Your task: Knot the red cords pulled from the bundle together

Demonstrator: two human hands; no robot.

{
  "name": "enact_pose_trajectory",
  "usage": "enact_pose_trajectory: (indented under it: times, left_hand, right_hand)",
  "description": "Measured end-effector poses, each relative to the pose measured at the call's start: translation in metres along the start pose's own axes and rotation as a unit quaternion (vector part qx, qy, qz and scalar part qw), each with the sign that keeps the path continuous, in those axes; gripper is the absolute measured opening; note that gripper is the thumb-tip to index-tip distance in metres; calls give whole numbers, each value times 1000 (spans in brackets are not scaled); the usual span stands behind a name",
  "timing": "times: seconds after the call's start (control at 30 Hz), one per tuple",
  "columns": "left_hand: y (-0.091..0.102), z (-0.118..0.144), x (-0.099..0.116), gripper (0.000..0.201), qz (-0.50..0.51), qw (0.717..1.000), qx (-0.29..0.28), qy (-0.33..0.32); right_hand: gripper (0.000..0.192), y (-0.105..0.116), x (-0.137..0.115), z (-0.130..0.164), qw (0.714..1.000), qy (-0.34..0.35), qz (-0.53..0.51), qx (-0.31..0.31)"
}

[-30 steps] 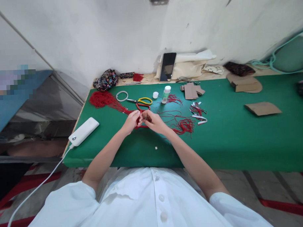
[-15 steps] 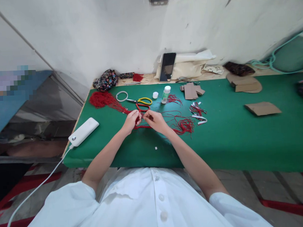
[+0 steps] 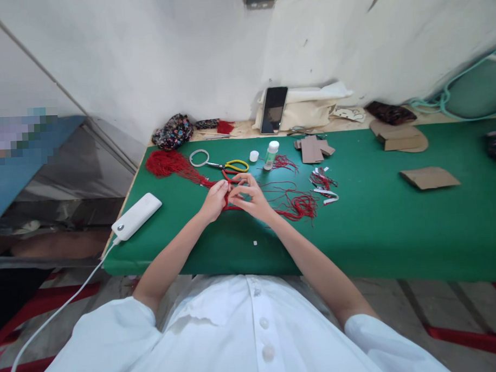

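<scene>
My left hand (image 3: 214,202) is closed around a bundle of thin red cords (image 3: 166,163), whose loose mass spreads out to the upper left. Just to its right, my right hand (image 3: 251,198) has its fingers bent and apart, the tips close to the cords at the left thumb. Whether a single strand lies between them is too small to tell. More red cords (image 3: 303,207) trail from under the hands to a tangled heap on the right. Beyond the hands lie scissors with a yellow handle loop (image 3: 236,166) and a red one, the latter partly hidden by my right hand.
On the green tabletop (image 3: 355,225) are a white ring (image 3: 199,158), a small bottle (image 3: 271,155), a white cap (image 3: 254,156), cardboard pieces (image 3: 311,149) and a white power bank (image 3: 137,217) with a cable. A phone (image 3: 274,110) leans at the back by the wall.
My right hand has moved slightly left and its fingers have spread from a pinch, now covering more of the red scissor handle. My left hand keeps its grip on the cords.
</scene>
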State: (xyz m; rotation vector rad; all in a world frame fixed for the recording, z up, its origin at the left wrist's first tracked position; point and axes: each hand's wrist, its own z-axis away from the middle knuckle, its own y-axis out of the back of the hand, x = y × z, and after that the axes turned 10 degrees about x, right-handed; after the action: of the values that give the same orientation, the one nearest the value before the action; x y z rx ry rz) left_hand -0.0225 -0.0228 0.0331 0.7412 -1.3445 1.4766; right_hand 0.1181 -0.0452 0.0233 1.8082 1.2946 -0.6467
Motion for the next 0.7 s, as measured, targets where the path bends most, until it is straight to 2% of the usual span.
enact_pose_trajectory:
  times: [0.13,0.33,0.5,0.7]
  left_hand:
    - [-3,5,-2,27,0,999,-21,30]
    - [2,4,-4,44,-25,996,-79,23]
    - [2,5,-3,50,-52,994,-94,20]
    - [1,4,-3,52,-66,993,-102,10]
  right_hand:
    - [14,-2,3,0,999,-16,-28,25]
    - [17,-2,1,-1,997,-53,-42,47]
    - [14,-4,-1,-1,993,-78,-79,43]
    - [13,-5,0,-1,992,-69,-85,66]
